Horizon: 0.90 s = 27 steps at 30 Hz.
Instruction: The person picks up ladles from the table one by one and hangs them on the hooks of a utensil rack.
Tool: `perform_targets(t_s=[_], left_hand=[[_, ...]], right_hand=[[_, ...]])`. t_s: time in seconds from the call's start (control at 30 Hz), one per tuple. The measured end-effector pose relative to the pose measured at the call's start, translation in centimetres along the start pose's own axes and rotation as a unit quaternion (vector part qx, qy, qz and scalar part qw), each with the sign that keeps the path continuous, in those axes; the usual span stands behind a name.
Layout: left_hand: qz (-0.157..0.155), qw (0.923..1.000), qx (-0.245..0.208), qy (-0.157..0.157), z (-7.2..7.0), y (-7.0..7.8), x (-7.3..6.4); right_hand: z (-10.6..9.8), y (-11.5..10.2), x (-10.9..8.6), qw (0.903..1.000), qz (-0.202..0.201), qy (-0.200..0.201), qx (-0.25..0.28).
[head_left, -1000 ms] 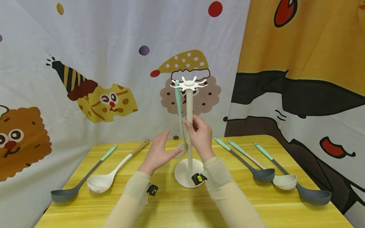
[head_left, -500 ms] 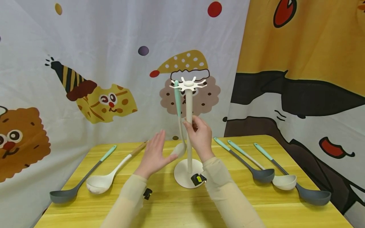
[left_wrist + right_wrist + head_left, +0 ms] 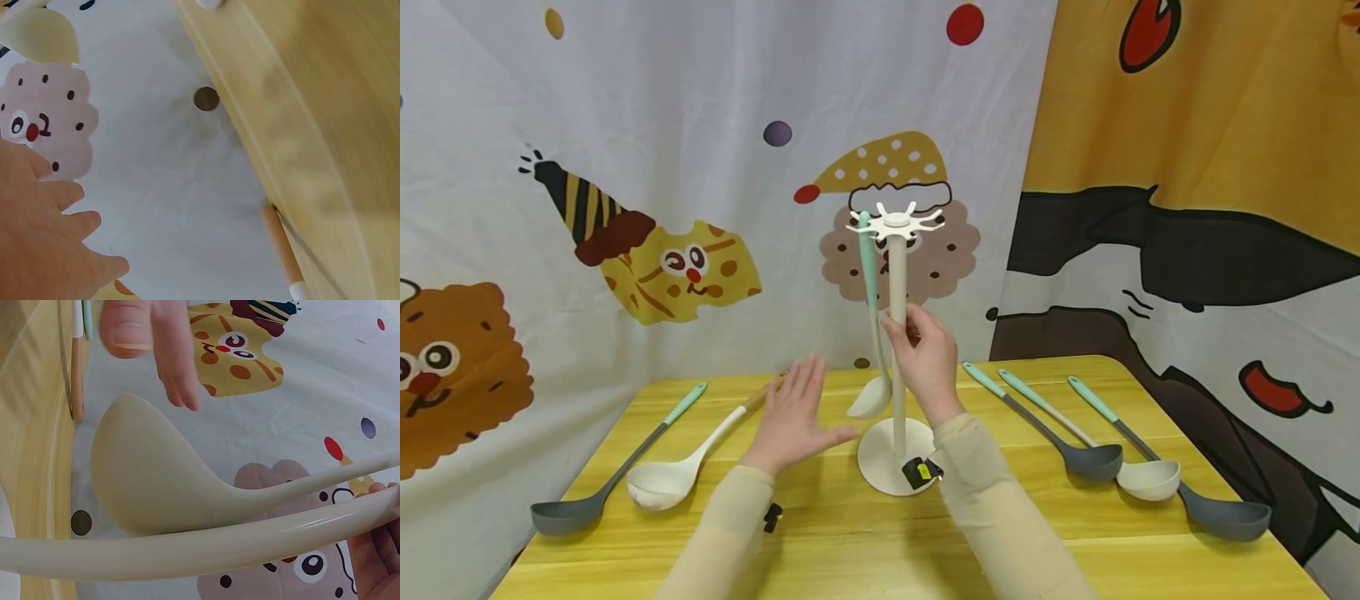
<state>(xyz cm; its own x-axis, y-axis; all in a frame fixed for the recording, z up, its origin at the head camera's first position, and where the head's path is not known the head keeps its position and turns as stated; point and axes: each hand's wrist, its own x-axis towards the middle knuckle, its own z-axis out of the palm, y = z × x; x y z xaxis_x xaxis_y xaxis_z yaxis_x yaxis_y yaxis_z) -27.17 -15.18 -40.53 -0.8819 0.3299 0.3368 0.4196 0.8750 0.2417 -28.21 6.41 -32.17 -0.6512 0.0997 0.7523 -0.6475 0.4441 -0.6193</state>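
Note:
A cream ladle with a mint handle (image 3: 869, 271) hangs from the white hooked top (image 3: 898, 221) of an upright utensil stand. Its bowl (image 3: 144, 469) lies close against the stand's pole (image 3: 187, 550) in the right wrist view. My right hand (image 3: 927, 358) grips that pole about halfway up, thumb and fingers around it. Left of the hanging ladle, my left hand (image 3: 793, 421) is spread with straight fingers and holds nothing. The left wrist view has the left hand (image 3: 50, 231) at its lower left, apart from the ladle bowl (image 3: 40, 34).
On the table's left lie a grey ladle (image 3: 576, 510) and a white ladle (image 3: 670, 479) with a wooden handle. Two grey ladles (image 3: 1093, 460) and a cream ladle (image 3: 1150, 479) lie on the right. The round stand base (image 3: 880, 467) rests mid-table; a printed curtain (image 3: 700, 100) hangs behind.
My left hand has moved left and down, away from the hanging ladle, its fingers spreading. The ladle's bowl has swung and turned leftward. My right hand stays on the pole.

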Motion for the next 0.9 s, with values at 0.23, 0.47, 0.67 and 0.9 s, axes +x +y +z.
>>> perform_targets(t_s=[0.23, 0.47, 0.67, 0.9], left_hand=[[-0.021, 0.9995, 0.021, -0.003, 0.5, -1.7, -0.3], [-0.042, 0.9988, 0.022, -0.010, 0.7, -3.3, -0.5], [-0.067, 0.9974, 0.021, -0.015, 0.7, -4.5, -0.7], [-0.095, 0.9946, 0.030, -0.031, 1.1, -6.1, -0.7]], right_hand=[[0.0, -0.1, 0.0, 1.0000, 0.003, 0.000, -0.001], [-0.1, -0.1, 0.0, 1.0000, 0.000, 0.000, -0.002], [-0.1, -0.2, 0.0, 1.0000, 0.003, -0.001, 0.001], [-0.1, -0.2, 0.0, 0.9999, 0.009, -0.004, 0.002]])
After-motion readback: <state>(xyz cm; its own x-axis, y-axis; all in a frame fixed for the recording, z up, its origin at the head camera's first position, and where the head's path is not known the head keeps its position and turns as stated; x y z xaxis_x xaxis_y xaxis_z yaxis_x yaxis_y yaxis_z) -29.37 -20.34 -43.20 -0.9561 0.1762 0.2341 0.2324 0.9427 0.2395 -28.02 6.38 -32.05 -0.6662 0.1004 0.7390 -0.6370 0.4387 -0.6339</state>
